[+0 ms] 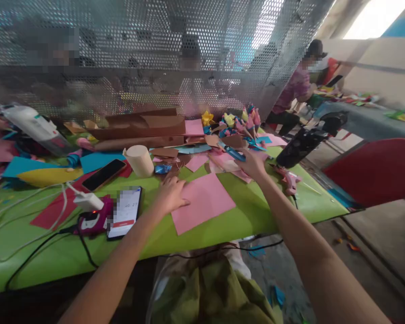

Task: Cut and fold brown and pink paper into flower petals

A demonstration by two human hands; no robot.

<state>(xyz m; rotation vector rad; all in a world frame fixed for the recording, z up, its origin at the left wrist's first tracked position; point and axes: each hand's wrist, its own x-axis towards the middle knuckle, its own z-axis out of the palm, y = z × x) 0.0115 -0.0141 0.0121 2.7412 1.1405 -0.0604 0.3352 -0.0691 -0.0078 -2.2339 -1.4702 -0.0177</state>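
My left hand (171, 194) lies on the left part of a square pink sheet of paper (207, 202), fingers spread loosely and thumb stretched out over it. The sheet is flat on the green-covered table (256, 216). Farther right, my right hand (253, 164) is closed round the near end of a long blue tool (232, 152) with a pale tip, which points away to the left; its exact kind I cannot make out. Pink paper scraps (197, 162) lie between and beyond my hands. A cream paper roll (139, 161) stands beyond my left hand.
Two phones (123, 213) (104, 174) and a purple power socket (96, 218) with cables lie left. Folded paper flowers (241, 119) and brown paper (138, 128) are at the back. A pink glue gun (290, 180) and black stand (299, 146) are right. Another person (292, 94) sits farther off.
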